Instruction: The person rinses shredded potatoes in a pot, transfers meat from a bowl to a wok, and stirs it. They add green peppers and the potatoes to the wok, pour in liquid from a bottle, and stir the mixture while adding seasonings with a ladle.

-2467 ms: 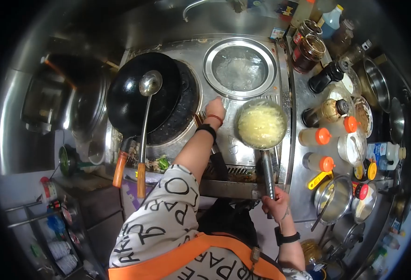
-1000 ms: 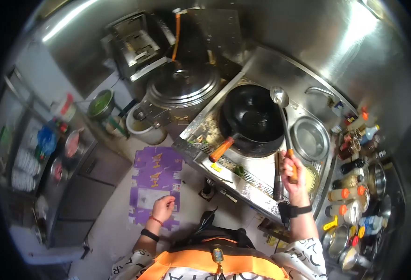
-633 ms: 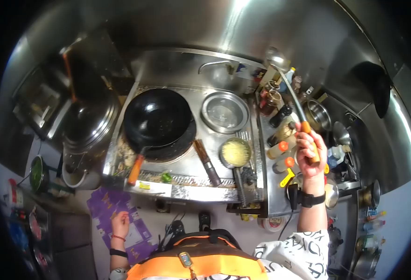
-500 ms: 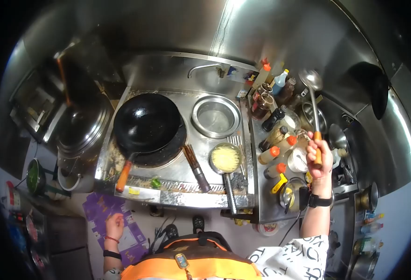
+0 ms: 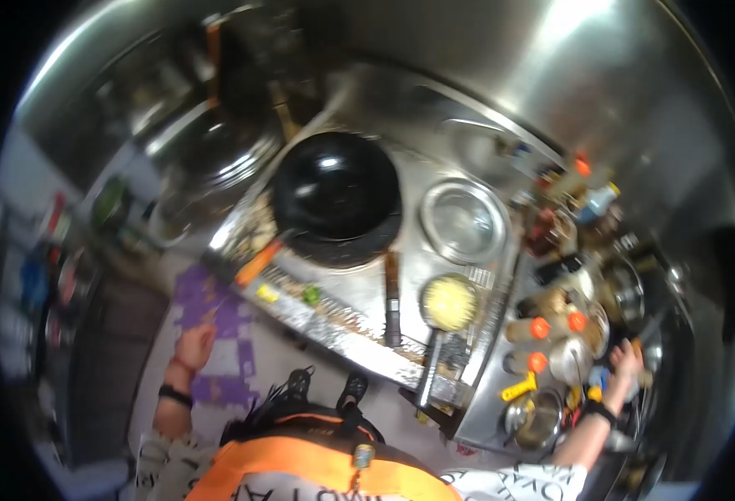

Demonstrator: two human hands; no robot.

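Observation:
My right hand (image 5: pixel 624 366) is at the far right, beside the seasoning bottles, closed around the orange-brown handle of a ladle (image 5: pixel 637 344). Motion blurs the ladle's metal part, and its bowl cannot be made out. Low on the left, over the purple sheet on the floor, my left hand (image 5: pixel 194 344) hangs with its fingers curled in and nothing visible in them. A black wok (image 5: pixel 334 188) with an orange handle rests on the stove burner. Right of it are a round metal pot of clear liquid (image 5: pixel 463 219) and a long-handled strainer (image 5: pixel 429 367) holding pale yellow shreds (image 5: pixel 449 302).
A dark-handled brush (image 5: pixel 393 309) lies between the wok and the strainer. Bottles with orange caps (image 5: pixel 538 327), a yellow-handled tool (image 5: pixel 518 387) and a metal bowl (image 5: pixel 532 417) crowd the right counter. A large lidded pot (image 5: pixel 229 154) stands on the left.
My right hand has lowered and moved right with the ladle, from above the seasoning containers to beside them. The whole view has turned, and my left hand still hangs low.

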